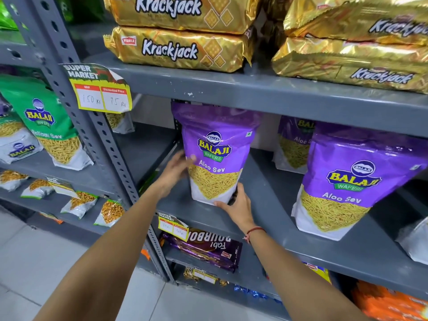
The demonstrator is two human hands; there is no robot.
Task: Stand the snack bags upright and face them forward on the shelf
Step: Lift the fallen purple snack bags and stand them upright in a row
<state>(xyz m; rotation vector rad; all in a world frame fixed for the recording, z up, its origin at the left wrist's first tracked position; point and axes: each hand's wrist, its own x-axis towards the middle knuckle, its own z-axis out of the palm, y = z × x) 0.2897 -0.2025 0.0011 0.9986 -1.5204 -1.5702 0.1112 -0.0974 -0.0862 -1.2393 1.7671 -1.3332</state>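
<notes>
A purple Balaji Aloo Sev bag [214,154] stands upright on the grey middle shelf [266,188], its front facing me. My left hand [174,173] grips its left edge at mid height. My right hand [238,206] holds its bottom right corner. A second Aloo Sev bag [347,181] stands upright at the shelf's front right, facing forward. Behind it, a third purple bag [293,144] stands deeper on the shelf, partly hidden.
Gold Krackjack packs [178,46] lie stacked on the shelf above. A price tag [100,91] hangs on the grey upright post. Green Balaji bags [46,126] fill the left rack. Purple Bourbon packs [203,249] sit on the shelf below. A white bag [414,239] shows at the right edge.
</notes>
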